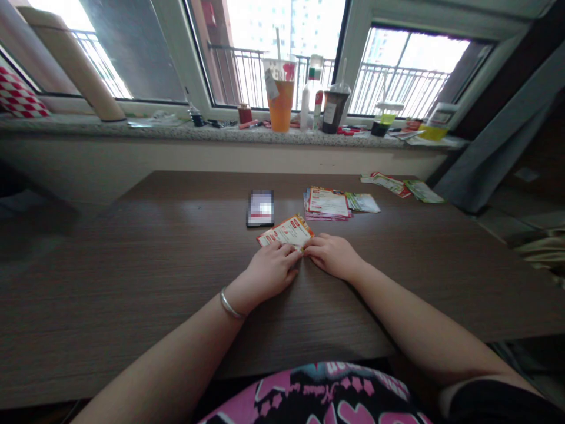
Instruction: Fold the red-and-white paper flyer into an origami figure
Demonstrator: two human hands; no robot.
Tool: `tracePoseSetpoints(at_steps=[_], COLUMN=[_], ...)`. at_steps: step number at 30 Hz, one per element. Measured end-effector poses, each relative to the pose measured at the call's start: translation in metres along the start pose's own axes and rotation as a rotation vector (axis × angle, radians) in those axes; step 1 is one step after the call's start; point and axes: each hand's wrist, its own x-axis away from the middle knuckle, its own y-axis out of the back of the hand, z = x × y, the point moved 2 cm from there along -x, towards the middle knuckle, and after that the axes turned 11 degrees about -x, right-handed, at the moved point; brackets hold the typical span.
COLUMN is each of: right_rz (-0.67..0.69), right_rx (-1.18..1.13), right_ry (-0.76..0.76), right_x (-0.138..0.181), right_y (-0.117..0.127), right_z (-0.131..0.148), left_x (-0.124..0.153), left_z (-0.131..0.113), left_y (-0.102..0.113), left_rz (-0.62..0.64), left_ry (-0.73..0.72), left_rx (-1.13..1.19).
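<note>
My left hand (271, 270) and my right hand (332, 254) rest side by side on the brown wooden table (132, 265), fingers pressed on the near edge of a red-and-white printed leaflet (286, 231) that lies flat. The left wrist wears a thin silver bangle (229, 306). Just beyond the leaflet lies a phone (260, 208), screen up. To its right sits a stack of similar leaflets (327, 203).
More leaflets lie at the table's far right: a green one (362, 202) and others (401, 186). The stone windowsill (132, 131) carries an orange drink cup (281, 94), a white bottle (311, 91), a dark drink cup (334, 109) and small items.
</note>
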Motion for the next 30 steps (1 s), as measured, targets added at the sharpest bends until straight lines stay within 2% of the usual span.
tracePoseSetpoints(at_steps=[7,18,30], right_rz=[0.031,0.091,0.136], right_rx=[0.061,0.065,0.08], right_ry=[0.014,-0.147,-0.255], right_x=[-0.002,0.001,0.005], right_y=[0.001,0.017,0.027], right_z=[0.003,0.003,-0.001], left_x=[0.001,0.0,0.0], left_z=[-0.002,-0.003,-0.003], left_y=[-0.001,0.002,0.002], left_rz=[-0.012,0.005,-0.005], left_ry=[0.007,0.0,0.005], left_rx=[-0.026,-0.056,-0.039])
